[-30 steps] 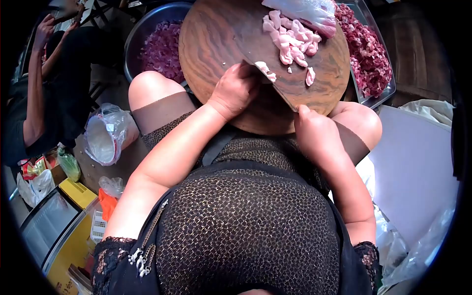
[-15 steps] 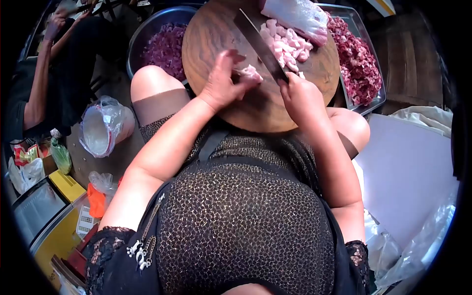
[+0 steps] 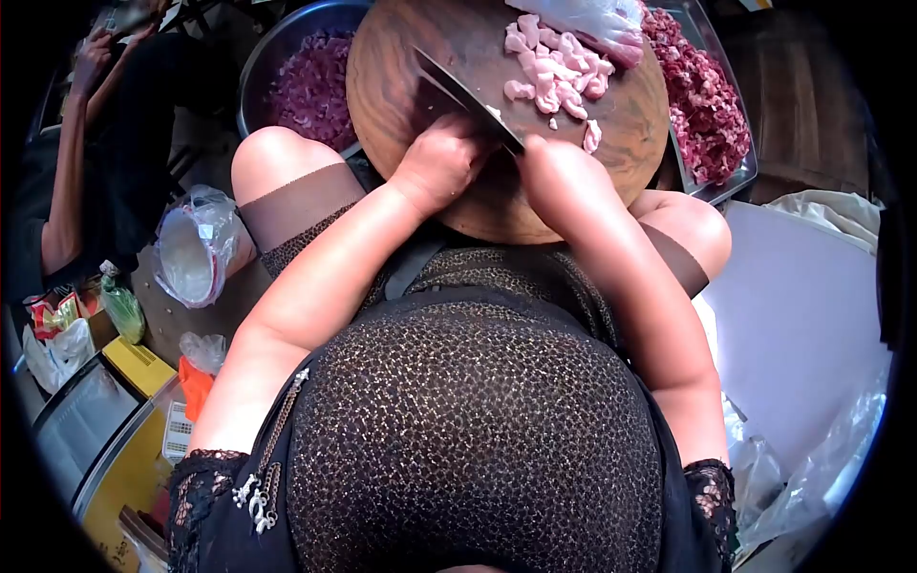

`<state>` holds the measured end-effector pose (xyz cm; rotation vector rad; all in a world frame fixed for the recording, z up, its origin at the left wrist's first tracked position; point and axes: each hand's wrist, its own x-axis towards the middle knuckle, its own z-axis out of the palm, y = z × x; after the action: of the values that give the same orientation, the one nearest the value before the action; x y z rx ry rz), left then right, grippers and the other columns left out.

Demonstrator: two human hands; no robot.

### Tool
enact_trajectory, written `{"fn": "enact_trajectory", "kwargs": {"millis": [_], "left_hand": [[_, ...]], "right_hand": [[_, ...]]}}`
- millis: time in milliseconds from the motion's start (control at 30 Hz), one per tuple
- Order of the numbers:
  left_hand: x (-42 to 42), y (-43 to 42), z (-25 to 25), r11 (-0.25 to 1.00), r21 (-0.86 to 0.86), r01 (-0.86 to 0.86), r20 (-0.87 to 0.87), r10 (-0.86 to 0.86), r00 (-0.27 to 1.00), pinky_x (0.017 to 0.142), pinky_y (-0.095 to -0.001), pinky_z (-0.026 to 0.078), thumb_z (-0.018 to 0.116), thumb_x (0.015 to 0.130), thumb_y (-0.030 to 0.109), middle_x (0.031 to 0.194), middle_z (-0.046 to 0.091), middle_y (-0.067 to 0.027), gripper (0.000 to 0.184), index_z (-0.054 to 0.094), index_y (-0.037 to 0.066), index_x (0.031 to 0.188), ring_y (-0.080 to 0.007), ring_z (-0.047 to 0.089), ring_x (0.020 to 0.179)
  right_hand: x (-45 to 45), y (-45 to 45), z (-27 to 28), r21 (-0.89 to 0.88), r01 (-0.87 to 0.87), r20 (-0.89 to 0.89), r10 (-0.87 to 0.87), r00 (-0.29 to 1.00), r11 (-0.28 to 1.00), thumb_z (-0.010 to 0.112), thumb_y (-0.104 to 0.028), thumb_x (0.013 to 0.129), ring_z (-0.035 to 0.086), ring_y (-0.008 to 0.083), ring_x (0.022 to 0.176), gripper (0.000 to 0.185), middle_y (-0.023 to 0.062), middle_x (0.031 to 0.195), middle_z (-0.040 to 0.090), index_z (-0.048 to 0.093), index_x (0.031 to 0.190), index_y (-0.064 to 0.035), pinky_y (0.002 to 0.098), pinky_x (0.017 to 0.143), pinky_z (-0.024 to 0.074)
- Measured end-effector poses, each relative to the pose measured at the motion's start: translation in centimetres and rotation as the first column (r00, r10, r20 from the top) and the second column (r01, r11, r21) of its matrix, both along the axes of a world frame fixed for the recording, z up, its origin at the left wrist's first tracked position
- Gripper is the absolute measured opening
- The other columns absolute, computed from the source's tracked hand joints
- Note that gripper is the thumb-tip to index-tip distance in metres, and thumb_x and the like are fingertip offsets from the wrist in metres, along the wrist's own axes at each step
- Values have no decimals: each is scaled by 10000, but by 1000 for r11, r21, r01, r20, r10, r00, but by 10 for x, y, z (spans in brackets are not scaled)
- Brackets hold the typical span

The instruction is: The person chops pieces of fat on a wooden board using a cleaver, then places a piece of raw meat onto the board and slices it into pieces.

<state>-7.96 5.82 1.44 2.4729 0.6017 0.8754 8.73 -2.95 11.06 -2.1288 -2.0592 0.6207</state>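
My right hand [image 3: 559, 172] is closed round the handle end of a cleaver [image 3: 468, 100]. Its dark blade slants up to the left over a round wooden chopping board [image 3: 392, 72]. Just left of the blade, my left hand [image 3: 444, 160] is curled with its fingertips down at the board. The piece of meat it pinched a moment before is now hidden by the fingers and blade. Beyond the cleaver lie pale pink meat chunks [image 3: 554, 76], with a few small bits apart from them. A larger slab of meat [image 3: 602, 24] rests at the board's far edge.
A metal bowl of chopped meat [image 3: 315, 95] stands left of the board, and a metal tray [image 3: 748, 153] heaped with minced meat [image 3: 702, 105] stands right. A plastic-lined bucket [image 3: 191, 258] is by my left knee. Another person's arm [image 3: 67, 181] shows at far left.
My left hand has turned over and its fingers have closed beside the blade. My right hand has brought the cleaver left and nearer to me, away from the meat chunks.
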Motion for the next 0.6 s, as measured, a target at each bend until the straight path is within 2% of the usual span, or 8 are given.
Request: {"fn": "enact_trajectory", "kwargs": {"millis": [100, 167, 200, 233, 300, 367, 500, 600], "left_hand": [[-7, 0, 5, 1000, 13, -7, -73, 8, 997, 886, -368, 522, 733, 751, 88, 1052, 652, -117, 276, 705, 65, 1025, -298, 634, 977], [-13, 0, 17, 954, -289, -80, -15, 79, 997, 898, -342, 519, 751, 766, 108, 1105, 623, -138, 373, 656, 37, 1119, -297, 634, 999], [-18, -3, 26, 828, -543, -142, 4, 171, 985, 893, -329, 519, 761, 773, 115, 1161, 596, -154, 445, 610, 20, 1181, -302, 633, 1014], [-23, -2, 21, 802, -566, -192, 20, 246, 969, 876, -337, 527, 732, 787, 81, 1114, 622, -141, 363, 636, 22, 1133, -299, 636, 998], [-41, 4, 13, 952, -184, -243, 14, 250, 968, 866, -342, 528, 694, 808, 51, 1049, 643, -132, 269, 663, 22, 1074, -301, 640, 975], [-44, 0, 17, 960, -157, -232, 2, 235, 972, 848, -352, 528, 658, 826, 29, 995, 652, -127, 171, 683, 17, 994, -297, 642, 959], [-26, -1, 17, 1000, -7, 11, 58, -10, 998, 770, -341, 515, 622, 845, 43, 924, 654, -122, 88, 677, 2, 900, -268, 643, 840], [-14, 0, 9, 762, -647, 17, 3, -20, 1000, 680, -290, 470, 579, 866, 111, 705, 608, -109, 142, 660, -6, 858, -189, 600, 648]], "right_hand": [[-9, 41, -6, -32, -7, 41, 9, 999, 999, 538, -146, 898, 684, 388, 820, 181, 219, 857, 691, 651, 905, -4, 485, 729, 547], [-2, 33, 0, 117, 103, -20, -101, 995, 988, 544, -248, 953, 679, 398, 812, 247, 227, 846, 689, 633, 972, -18, 497, 714, 540], [2, 24, 0, 135, 137, -5, -137, 991, 981, 546, -255, 954, 676, 401, 811, 243, 229, 840, 686, 632, 990, -30, 500, 712, 537], [7, 14, 0, 149, 167, 10, -171, 985, 975, 548, -262, 954, 673, 404, 810, 241, 232, 834, 683, 631, 1009, -42, 504, 710, 534], [15, -14, 3, 170, 163, -16, -162, 987, 972, 549, -262, 956, 669, 407, 794, 230, 228, 828, 680, 633, 996, -51, 518, 708, 526], [14, -41, 19, 105, 185, -81, -177, 981, 977, 546, -263, 960, 668, 401, 789, 231, 222, 833, 681, 618, 997, -46, 513, 703, 527], [11, -71, 23, 25, 178, -60, -176, 983, 984, 540, -257, 964, 667, 398, 782, 228, 220, 828, 678, 610, 973, -41, 497, 690, 530], [7, -72, 20, 3, 78, -1, -78, 997, 997, 535, -207, 944, 661, 408, 742, 217, 212, 764, 664, 585, 858, -13, 507, 661, 523]]}}
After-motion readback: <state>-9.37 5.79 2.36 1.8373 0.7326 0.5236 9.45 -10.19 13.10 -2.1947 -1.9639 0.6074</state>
